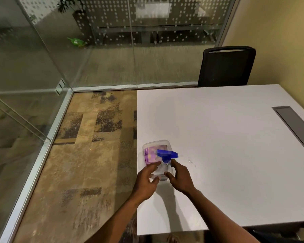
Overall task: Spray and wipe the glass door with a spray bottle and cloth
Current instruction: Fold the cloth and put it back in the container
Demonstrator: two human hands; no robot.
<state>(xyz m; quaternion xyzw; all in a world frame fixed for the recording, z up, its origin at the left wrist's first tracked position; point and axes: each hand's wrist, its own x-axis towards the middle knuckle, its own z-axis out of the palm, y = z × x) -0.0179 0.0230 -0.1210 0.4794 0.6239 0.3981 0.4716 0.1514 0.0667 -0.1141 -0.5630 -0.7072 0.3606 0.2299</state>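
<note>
A clear spray bottle (162, 168) with a blue trigger head stands in a clear plastic tub (155, 143) near the left edge of the white table (226, 146). A folded pink-purple cloth (152, 154) lies in the same tub, behind the bottle. My left hand (146, 181) curls around the bottle's left side and my right hand (178, 176) closes on its right side, fingers touching the body below the trigger. The glass door (19, 71) rises at the left, with a glass wall (130, 50) across the back.
A black office chair (225, 66) stands at the table's far end by the yellow wall. A grey cable hatch (295, 123) sits in the table at the right. Patterned carpet (88, 155) lies between table and glass. A green object (76, 42) lies beyond the glass.
</note>
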